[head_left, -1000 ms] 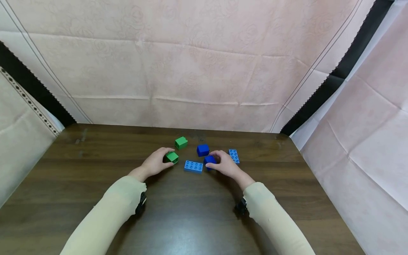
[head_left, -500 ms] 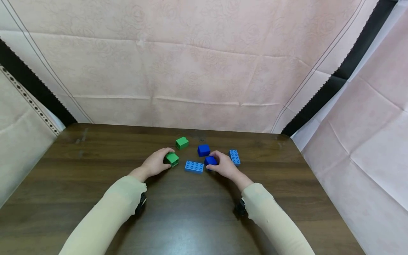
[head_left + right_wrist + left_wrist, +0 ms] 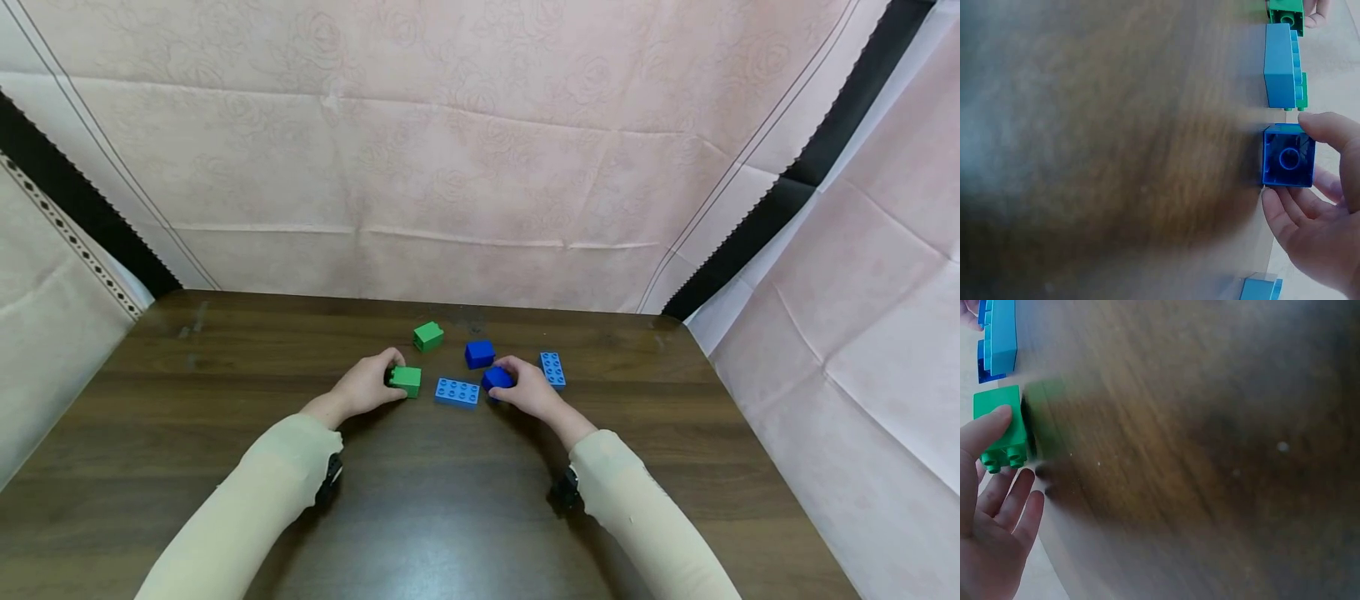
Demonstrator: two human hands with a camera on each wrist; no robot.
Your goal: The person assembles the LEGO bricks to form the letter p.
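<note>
My left hand (image 3: 366,382) pinches a green toy building brick (image 3: 406,381) between thumb and fingers. In the left wrist view this green brick (image 3: 1005,422) lies on its side, studs turned toward the hand, thumb on its face. My right hand (image 3: 527,388) grips a dark blue brick (image 3: 497,379) on the right. The right wrist view shows the open hollow underside of that blue brick (image 3: 1289,156), with the thumb above and fingers below it. Between the hands a light blue brick (image 3: 457,392) rests studs up on the table.
Behind the hands sit another green brick (image 3: 428,336) and another dark blue brick (image 3: 479,354). A second light blue brick (image 3: 552,370) lies just beyond the right hand. The brown wooden table (image 3: 420,517) meets a pale cloth wall (image 3: 420,167) at the back.
The green brick has turned in my left hand, so its edges now sit square to the table front, and the left thumb has shifted slightly. The right hand and blue brick barely moved.
</note>
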